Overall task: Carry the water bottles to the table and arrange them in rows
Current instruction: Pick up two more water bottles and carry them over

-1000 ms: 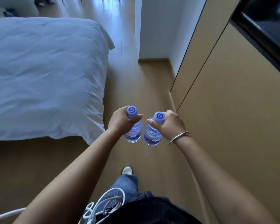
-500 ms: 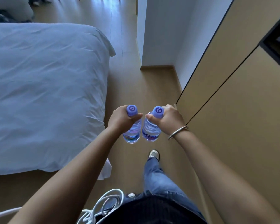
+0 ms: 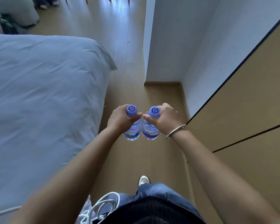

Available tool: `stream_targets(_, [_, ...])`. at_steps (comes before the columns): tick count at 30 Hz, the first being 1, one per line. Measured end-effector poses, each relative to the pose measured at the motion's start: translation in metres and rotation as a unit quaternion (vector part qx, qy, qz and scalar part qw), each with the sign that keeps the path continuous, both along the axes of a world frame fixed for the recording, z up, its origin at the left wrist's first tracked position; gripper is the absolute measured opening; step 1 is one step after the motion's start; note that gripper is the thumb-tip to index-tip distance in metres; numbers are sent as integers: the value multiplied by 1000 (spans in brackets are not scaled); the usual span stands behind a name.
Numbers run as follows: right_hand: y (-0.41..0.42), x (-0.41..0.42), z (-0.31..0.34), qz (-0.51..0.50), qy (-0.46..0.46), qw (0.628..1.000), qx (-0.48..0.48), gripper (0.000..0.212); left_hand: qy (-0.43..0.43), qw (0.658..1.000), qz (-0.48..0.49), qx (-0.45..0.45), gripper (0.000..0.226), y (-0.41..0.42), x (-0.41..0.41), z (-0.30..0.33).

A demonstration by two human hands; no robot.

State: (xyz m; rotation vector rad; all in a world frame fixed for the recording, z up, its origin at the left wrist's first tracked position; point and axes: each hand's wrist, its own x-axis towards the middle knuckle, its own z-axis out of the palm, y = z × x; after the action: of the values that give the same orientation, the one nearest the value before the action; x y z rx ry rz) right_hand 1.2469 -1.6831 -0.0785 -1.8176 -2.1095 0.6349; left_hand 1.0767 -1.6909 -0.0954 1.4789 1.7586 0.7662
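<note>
The person carries one bottle in each of the two hands, out in front of the body above the wooden floor [image 3: 129, 159], between the bed [image 3: 44, 97] and the tan cabinet wall [image 3: 241, 102]. The left hand [image 3: 120, 119] is wrapped around the neck of the left bottle [image 3: 132, 130]; the right hand [image 3: 164, 118], a metal bangle [image 3: 175, 130] on its wrist, is closed around the right bottle [image 3: 149, 130] the same way. Gripping near the caps likely lets both hang upright and steady while walking. The bottles are just beside each other, clear plastic, ribbed, water-filled, with purple swirl-marked caps and coloured labels low down. No surface for arranging them is in view, so this looks like the carrying stage.
</note>
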Motion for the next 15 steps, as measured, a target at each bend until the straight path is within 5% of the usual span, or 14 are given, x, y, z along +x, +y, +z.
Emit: stream_targets(15, [257, -53, -7, 12, 26, 1000, 5, 47, 17, 1000, 7, 23, 32, 249, -54, 4])
